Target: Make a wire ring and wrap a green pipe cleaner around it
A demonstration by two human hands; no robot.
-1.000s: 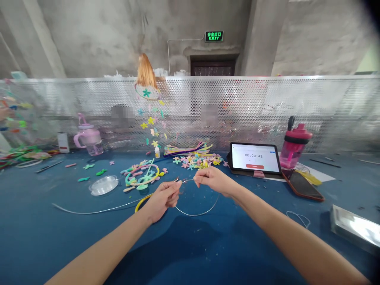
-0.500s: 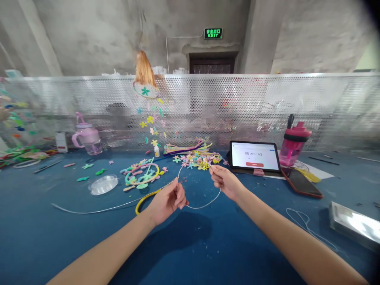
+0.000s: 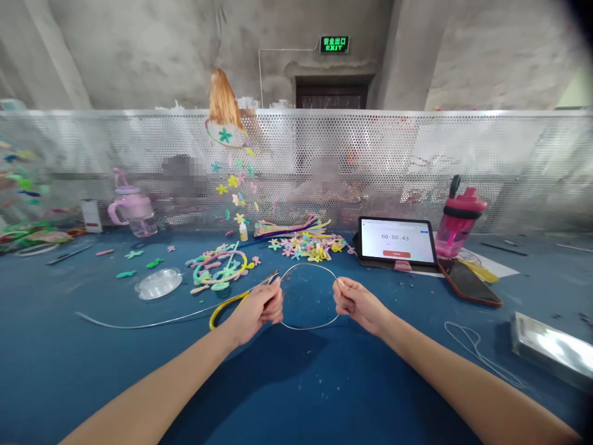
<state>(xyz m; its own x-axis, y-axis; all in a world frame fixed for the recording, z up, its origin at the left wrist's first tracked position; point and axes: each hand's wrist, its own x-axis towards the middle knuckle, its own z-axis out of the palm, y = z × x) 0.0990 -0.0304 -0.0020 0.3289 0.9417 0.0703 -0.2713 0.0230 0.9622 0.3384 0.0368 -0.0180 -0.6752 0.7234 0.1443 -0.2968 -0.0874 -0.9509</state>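
Observation:
A thin silvery wire is bent into a round loop between my two hands, above the blue tabletop. My left hand is closed on the loop's left side. A long wire end runs out behind that hand to the left. Beside the same hand shows a yellow-handled tool, with a dark tip above the fingers. Whether the hand grips this tool, I cannot tell. My right hand pinches the loop's right side, fingertips pressed together.
Pastel flower pieces are heaped at the back, near a small glue bottle. Coloured rings and a clear dish lie left. Rightward are a tablet, a phone, a pink bottle and a metal box.
The wire has gone from an open curve to a closed-looking round loop. My right hand has come down a little, and its wire end no longer sticks up above the fingers.

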